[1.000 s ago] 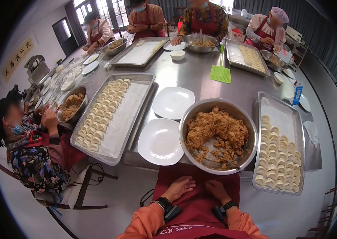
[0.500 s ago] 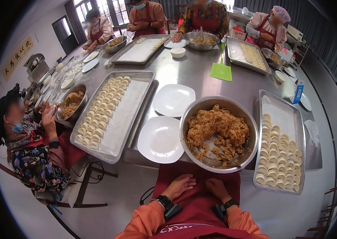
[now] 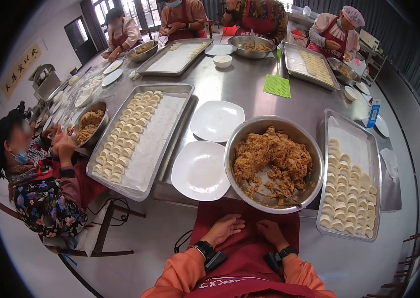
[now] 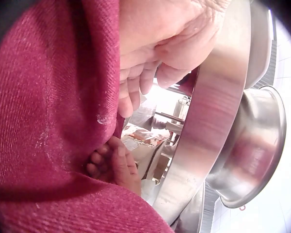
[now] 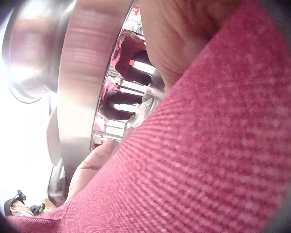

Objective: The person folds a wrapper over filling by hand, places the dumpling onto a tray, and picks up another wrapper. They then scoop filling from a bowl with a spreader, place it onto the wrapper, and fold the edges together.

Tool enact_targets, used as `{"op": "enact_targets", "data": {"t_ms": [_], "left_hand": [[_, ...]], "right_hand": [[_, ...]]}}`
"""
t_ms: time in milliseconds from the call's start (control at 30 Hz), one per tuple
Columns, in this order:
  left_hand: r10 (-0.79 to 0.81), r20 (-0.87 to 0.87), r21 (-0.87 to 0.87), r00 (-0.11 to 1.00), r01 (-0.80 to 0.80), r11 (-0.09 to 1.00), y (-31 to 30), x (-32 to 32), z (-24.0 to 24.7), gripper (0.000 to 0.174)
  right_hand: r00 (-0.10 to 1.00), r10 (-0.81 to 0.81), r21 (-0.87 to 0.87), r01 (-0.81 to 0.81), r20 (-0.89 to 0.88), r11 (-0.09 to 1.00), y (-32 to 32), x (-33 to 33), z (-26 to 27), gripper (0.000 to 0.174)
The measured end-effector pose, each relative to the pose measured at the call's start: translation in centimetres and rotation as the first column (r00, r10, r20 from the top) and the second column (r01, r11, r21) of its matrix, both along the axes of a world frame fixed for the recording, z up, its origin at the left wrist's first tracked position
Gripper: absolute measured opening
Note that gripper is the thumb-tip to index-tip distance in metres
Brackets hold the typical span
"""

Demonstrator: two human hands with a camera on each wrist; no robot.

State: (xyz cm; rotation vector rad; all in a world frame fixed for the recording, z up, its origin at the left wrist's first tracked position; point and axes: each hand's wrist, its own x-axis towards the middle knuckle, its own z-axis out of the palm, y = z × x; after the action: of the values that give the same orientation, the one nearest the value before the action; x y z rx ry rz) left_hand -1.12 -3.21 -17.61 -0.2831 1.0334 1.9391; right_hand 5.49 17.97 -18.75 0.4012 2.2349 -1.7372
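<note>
Both of my hands rest in front of the dark red apron (image 3: 249,263) on my lap, below the table edge. My left hand (image 3: 226,227) lies with relaxed fingers pointing toward the right one and holds nothing. Loosely curled and idle, my right hand (image 3: 272,233) sits a short way from it against the cloth. Just beyond them stands a steel bowl (image 3: 314,136) of brown minced filling (image 3: 274,154), with a spoon (image 3: 289,197) in it. In the left wrist view the left hand (image 4: 169,34) hangs beside the apron; the apron hides much of the right hand (image 5: 169,39) in the right wrist view.
Two white plates (image 3: 201,171) lie left of the bowl. Trays of dumplings flank them, one on the left (image 3: 170,119) and one on the right (image 3: 351,124). A green fly swatter (image 3: 277,86) lies farther back. A person (image 3: 46,198) sits at left; several others work across the table.
My hands stay almost still while the head view tilts slightly. Across the table, a person in a patterned top has lifted a hand off a white plate toward the face.
</note>
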Motion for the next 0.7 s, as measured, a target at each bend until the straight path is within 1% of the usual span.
{"op": "enact_targets", "data": {"t_ms": [367,433,533,700], "left_hand": [[0.002,-0.002,0.013,1.000,-0.002,1.000,-0.06,0.01,-0.43,0.032],[-0.005,-0.021,0.011,1.000,0.005,1.000,-0.06,0.03,-0.48,0.034],[0.003,-0.001,0.009,1.000,-0.003,1.000,-0.05,-0.03,-0.26,0.031],[0.002,-0.007,0.002,1.000,-0.002,1.000,-0.04,0.00,-0.27,0.032]], "right_hand": [[1.000,-0.001,-0.007,0.001,-0.005,1.000,0.07,0.12,-0.16,0.022],[1.000,-0.001,-0.001,0.001,-0.013,1.000,0.06,0.12,-0.11,0.022],[1.000,-0.002,0.006,0.002,-0.016,1.000,0.04,0.07,-0.06,0.022],[1.000,0.008,0.024,-0.008,-0.023,1.000,0.09,0.00,-0.14,0.023]]}}
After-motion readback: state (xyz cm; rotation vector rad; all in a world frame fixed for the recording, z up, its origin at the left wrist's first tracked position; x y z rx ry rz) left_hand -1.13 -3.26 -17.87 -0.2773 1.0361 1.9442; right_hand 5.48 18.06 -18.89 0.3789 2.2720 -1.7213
